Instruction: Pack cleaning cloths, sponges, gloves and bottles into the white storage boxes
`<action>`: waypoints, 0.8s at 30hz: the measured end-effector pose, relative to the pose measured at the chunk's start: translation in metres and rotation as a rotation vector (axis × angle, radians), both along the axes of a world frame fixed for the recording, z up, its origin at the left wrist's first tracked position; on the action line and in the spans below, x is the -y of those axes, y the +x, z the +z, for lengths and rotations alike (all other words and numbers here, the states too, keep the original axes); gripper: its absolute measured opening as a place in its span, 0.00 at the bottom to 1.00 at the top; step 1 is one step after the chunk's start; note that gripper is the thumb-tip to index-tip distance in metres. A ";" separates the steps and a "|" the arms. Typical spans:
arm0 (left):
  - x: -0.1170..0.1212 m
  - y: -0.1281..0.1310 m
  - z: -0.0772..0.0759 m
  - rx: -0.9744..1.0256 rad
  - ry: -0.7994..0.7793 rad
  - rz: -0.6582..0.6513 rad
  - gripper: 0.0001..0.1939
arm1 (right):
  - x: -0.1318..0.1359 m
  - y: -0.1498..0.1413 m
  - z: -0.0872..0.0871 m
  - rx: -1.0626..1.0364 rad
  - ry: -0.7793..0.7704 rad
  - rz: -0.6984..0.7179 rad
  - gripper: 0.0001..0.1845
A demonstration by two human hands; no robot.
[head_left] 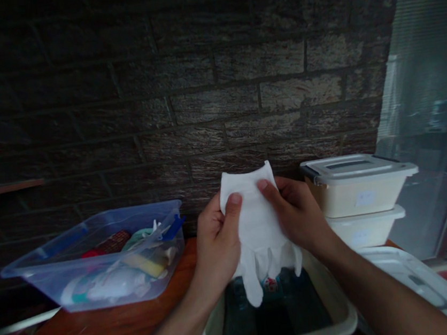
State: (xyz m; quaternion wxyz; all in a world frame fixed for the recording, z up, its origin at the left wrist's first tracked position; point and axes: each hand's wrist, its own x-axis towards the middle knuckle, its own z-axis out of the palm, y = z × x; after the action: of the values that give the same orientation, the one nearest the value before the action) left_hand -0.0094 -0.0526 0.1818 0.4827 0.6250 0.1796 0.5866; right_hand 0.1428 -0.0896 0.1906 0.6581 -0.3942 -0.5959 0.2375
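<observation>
A white glove [257, 223] hangs fingers down between my two hands, its cuff at the top. My left hand [219, 232] pinches the left side of the cuff, thumb on the near face. On the opposite side my right hand [299, 210] grips the cuff in the same way. Below the glove stands an open cream-coloured bin [343, 318]. Something dark lies inside it, along with a small item bearing a red and white print [271, 284], partly hidden by the glove's fingers.
On the left, a clear blue-tinted plastic box [93, 263] holds a white bottle and other items on the wooden table [145, 327]. Two stacked lidded cream boxes [361, 195] stand at the right. A loose white lid [417, 280] lies before them. Behind is a dark brick wall [200, 105].
</observation>
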 end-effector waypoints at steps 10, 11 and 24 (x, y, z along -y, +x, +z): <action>-0.004 -0.007 0.004 -0.233 0.016 0.012 0.27 | 0.001 0.017 0.004 0.009 -0.068 -0.009 0.27; -0.004 -0.009 0.004 -0.240 0.040 0.052 0.27 | 0.002 0.019 0.005 0.018 -0.081 -0.029 0.28; -0.006 -0.002 0.000 -0.206 0.006 -0.036 0.23 | 0.008 0.009 0.008 0.039 -0.020 0.032 0.29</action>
State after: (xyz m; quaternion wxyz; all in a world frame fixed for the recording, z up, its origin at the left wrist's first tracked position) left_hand -0.0109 -0.0462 0.1821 0.4702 0.6866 0.2153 0.5110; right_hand 0.1520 -0.0973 0.1989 0.6384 -0.3956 -0.6126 0.2463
